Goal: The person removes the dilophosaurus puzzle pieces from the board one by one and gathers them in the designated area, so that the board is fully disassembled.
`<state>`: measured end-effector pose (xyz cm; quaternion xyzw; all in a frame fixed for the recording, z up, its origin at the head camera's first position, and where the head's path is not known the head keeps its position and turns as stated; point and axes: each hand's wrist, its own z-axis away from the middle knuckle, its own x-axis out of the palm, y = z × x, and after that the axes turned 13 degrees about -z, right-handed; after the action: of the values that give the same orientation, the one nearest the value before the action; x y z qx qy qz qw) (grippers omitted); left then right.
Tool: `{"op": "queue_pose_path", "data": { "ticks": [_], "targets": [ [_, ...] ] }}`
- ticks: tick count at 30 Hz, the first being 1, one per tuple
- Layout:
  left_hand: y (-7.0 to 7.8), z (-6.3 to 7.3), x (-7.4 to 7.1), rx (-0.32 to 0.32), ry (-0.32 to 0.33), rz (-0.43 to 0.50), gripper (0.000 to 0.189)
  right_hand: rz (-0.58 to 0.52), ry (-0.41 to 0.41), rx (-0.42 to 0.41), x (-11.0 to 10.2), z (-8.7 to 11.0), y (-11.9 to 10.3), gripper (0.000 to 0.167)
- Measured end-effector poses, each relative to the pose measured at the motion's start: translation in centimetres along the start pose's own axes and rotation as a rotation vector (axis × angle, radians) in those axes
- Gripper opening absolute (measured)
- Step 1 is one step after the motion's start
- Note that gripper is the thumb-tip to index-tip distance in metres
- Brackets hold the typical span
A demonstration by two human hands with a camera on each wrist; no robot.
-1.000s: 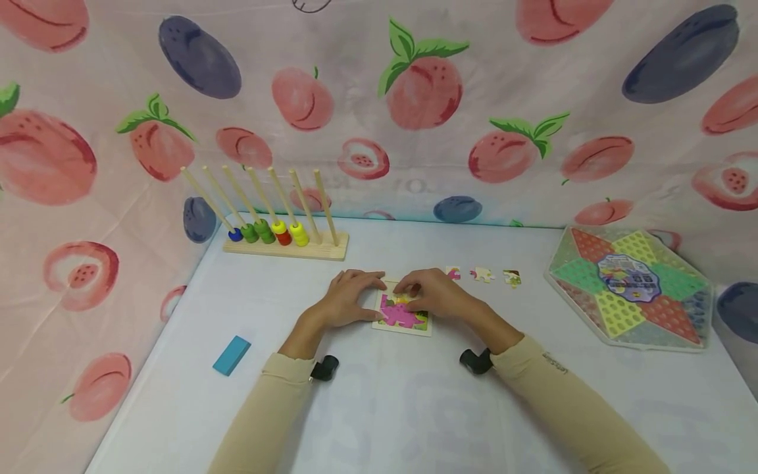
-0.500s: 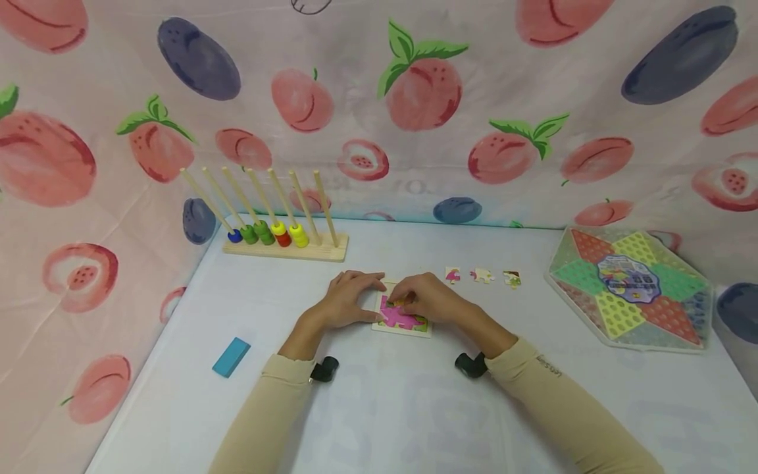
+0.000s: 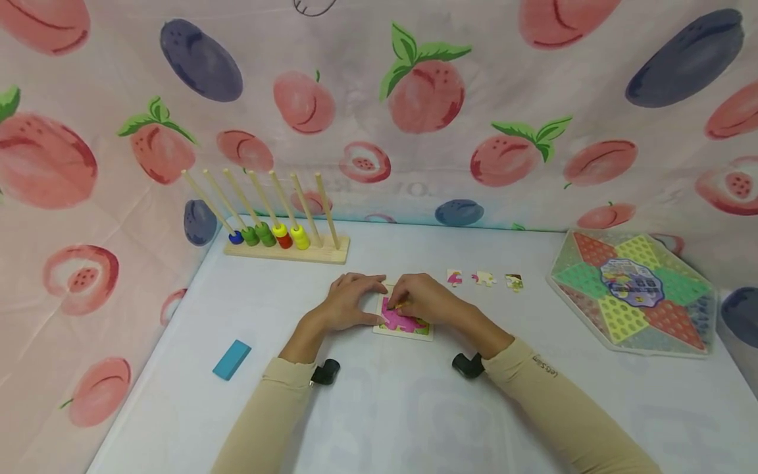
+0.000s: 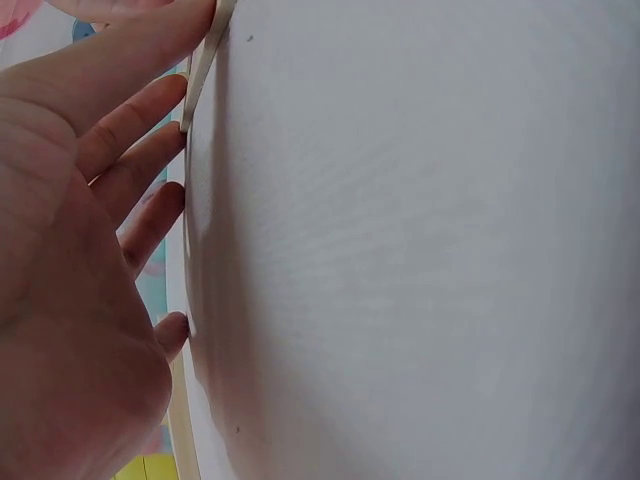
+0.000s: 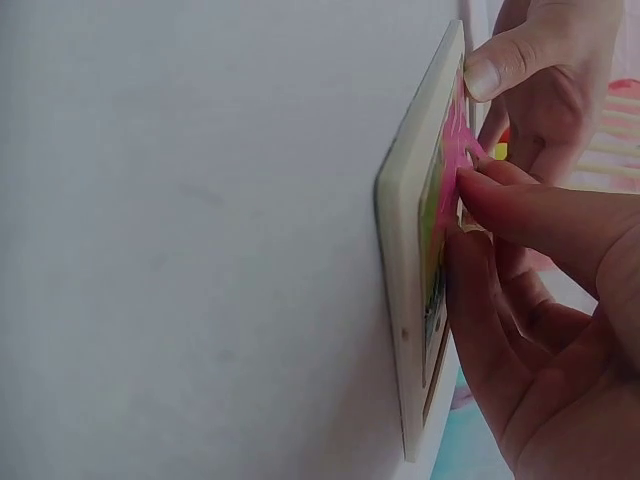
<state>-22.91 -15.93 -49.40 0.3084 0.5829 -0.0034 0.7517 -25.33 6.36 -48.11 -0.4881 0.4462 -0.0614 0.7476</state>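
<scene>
A small jigsaw puzzle board (image 3: pixel 405 335) with a pale rim and a pink dinosaur picture lies mid-table. At its left side is my left hand (image 3: pixel 349 303), fingers and thumb extended; the thumb presses on the rim in the right wrist view. My right hand (image 3: pixel 426 297) is over the board, pinching a puzzle piece (image 5: pixel 474 150) between thumb and fingers. That piece stands tilted against the picture, pink in the right wrist view. The right hand hides much of the board's upper right. In the left wrist view, the fingertips (image 4: pixel 172 200) meet the table beside the board's edge.
Three loose puzzle pieces (image 3: pixel 483 278) lie in a row right of the board. Behind left stands a wooden peg rack (image 3: pixel 287 250) with coloured beads. A blue block (image 3: pixel 232 360) lies at left, and a hexagonal Chinese checkers box (image 3: pixel 630 289) at right. A fruit-print cloth hangs behind.
My right hand has shifted slightly left over the board, its fingers drawing closer together on the puzzle piece. The left hand stays in place.
</scene>
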Motion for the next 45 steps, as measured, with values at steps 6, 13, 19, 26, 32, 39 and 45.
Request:
{"op": "queue_pose_path", "data": {
  "ticks": [6,13,19,26,32,39,45],
  "targets": [
    [0.4,-0.5,-0.2,0.003,-0.007,0.004,0.050,0.009,0.007,-0.001,-0.3,0.2,0.2,0.015],
    [0.7,-0.9,-0.1,0.021,-0.005,-0.007,0.049,-0.009,0.039,-0.054,-0.6,1.0,0.7,0.014],
    [0.8,-0.8,0.0,0.030,-0.002,-0.013,0.049,-0.048,0.064,-0.067,-0.7,1.7,0.8,0.013],
    [0.5,-0.6,0.2,0.024,0.010,-0.052,0.050,-0.147,0.096,-0.014,-2.2,2.1,0.1,0.013],
    [-0.1,0.7,0.3,-0.014,0.018,-0.022,0.050,-0.161,0.128,-0.032,-3.0,2.7,0.2,0.011],
    [-0.3,1.0,0.5,0.000,0.041,0.012,0.051,-0.216,0.210,0.047,-4.5,4.9,1.7,0.012],
    [0.3,0.2,0.4,0.016,0.038,0.025,0.052,-0.213,0.302,0.135,-6.4,7.5,3.4,0.011]
  ]
}}
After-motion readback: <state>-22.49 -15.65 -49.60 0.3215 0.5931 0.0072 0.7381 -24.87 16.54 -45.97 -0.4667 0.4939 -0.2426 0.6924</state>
